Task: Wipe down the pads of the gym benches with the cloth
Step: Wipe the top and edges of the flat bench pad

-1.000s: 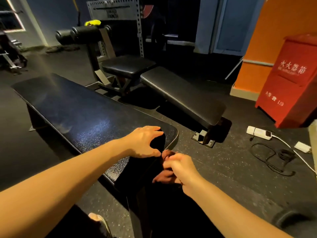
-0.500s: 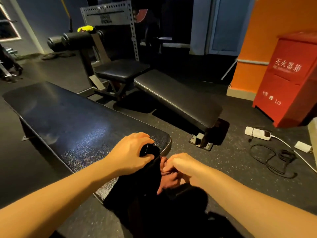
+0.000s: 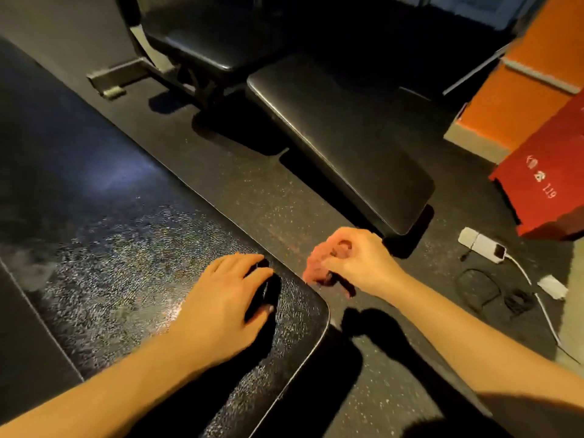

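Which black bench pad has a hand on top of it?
The wide, speckled black pad nearest the camera: the left hand rests on it, holding a dark cloth. The long narrow black pad and the square seat pad beyond have none.

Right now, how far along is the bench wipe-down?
Done: hard to tell; the near pad glistens with speckles, maybe spray. In hand: the left hand grips what looks like dark cloth on its corner, and the right hand pinches a bunched reddish cloth just off the edge. Left: the far bench shows no such sheen.
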A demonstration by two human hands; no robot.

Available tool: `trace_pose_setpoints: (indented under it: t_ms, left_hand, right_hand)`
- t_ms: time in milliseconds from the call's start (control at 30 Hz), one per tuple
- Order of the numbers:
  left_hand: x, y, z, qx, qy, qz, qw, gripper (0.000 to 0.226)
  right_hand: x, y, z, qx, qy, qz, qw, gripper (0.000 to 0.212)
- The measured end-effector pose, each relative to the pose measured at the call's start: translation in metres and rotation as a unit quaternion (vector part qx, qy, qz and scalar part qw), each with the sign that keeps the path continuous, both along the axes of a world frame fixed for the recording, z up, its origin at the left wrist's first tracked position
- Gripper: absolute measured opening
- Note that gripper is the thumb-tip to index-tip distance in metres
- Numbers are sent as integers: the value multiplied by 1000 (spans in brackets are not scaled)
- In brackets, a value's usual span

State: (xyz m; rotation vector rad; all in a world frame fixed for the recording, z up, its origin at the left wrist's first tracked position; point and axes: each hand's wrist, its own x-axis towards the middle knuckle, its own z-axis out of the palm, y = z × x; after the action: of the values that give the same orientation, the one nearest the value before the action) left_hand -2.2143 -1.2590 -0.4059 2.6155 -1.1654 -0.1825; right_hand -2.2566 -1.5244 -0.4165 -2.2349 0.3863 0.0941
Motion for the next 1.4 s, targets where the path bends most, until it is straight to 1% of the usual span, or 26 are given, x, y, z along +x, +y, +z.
trace_pose_setpoints:
  t_ms: [100,167,233,367,467,533,567,600,667,733,800,900,967,1033,1133,1167,1200,1233,1267,1333,1400]
  left_hand:
    - [13,9,25,31,67,88,993,55]
    - [21,14,38,35,112,137,984,54]
    - [28,14,44,30,127,164,978,52]
    - [37,1,41,-7,128,235,964,46]
    - [32,-17,26,-27,123,295,947,46]
    - [28,-32,16,-33,108,338,934,46]
    - [25,-40,12,-32,97,357,929,45]
    - [25,-47,8,-28,80,375,923,46]
    - [20,-61,4,-2,69,412,908,48]
    - [15,-77,2,13,62,456,888,51]
    - [12,-94,-4,30,49,484,873,55]
    - [12,-102,-15,53,35,495,867,57]
    - [9,-99,-18,69,29,489,869,57]
    - [7,-99,-19,70,23,491,868,56]
    - [6,-98,-23,71,19,495,866,56]
    - [5,-98,-24,72,18,497,865,56]
    - [5,-97,-26,73,18,497,864,56]
    - [5,-96,-27,74,16,496,865,56]
    - [5,-95,-28,76,12,494,866,56]
    - [5,-95,-30,78,2,488,869,57]
    - [5,-95,-30,79,-3,487,870,57]
  right_hand:
    - [17,10,42,10,55,16,998,25]
    - [30,9,68,16,125,40,991,29]
    - [43,2,83,20,182,63,981,34]
    - [67,-7,75,13,254,141,957,33]
    - [75,-6,47,54,286,223,930,32]
    - [80,-5,28,125,284,256,915,36]
    - [82,-5,20,173,279,249,911,34]
    - [87,-7,13,208,269,230,912,29]
    - [96,-7,0,250,249,178,919,21]
    - [112,-2,-9,268,244,121,924,25]
    - [133,3,-15,301,243,121,914,22]
    - [148,17,-22,365,238,162,885,13]
    - [137,17,-25,358,239,179,885,12]
    - [114,4,-29,329,250,219,884,14]
    - [72,-30,-29,294,313,308,849,22]
    - [63,-36,-27,282,326,329,840,23]
    - [62,-35,-24,278,330,332,839,23]
    - [69,-27,-22,288,321,321,843,23]
    - [84,-14,-22,304,296,298,855,21]
    - [129,19,-25,319,225,232,891,15]
    - [174,45,-23,339,189,172,906,17]
